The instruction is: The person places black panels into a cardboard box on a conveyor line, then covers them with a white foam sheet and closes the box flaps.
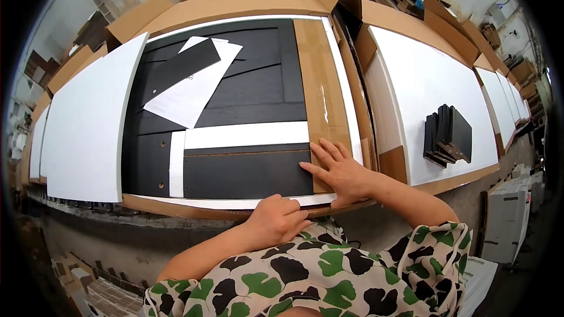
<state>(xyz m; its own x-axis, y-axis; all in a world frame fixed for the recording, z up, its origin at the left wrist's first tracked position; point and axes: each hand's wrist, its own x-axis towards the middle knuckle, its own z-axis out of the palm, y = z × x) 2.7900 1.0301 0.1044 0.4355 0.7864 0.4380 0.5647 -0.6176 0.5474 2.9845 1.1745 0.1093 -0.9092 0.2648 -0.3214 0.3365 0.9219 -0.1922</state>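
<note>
An open cardboard box (235,4) lies before me, packed with black panels (252,91) and white foam strips (247,136). Along its right side runs a brown cardboard piece covered in clear tape (323,82). My right hand (342,173) rests on the lower end of that piece, fingers spread. My left hand (275,218) is curled closed at the box's near edge; whatever its fingers may hold is hidden. White paper sheets (205,91) lie on the panels at the upper left, with a small black board (187,67) on top of them.
A white foam sheet (88,123) leans over the box's left side. To the right stands another box topped by a white foam sheet (423,82), bearing a stack of small black pieces (449,135). More boxes continue both ways. Grey-white packages (505,217) sit at the lower right.
</note>
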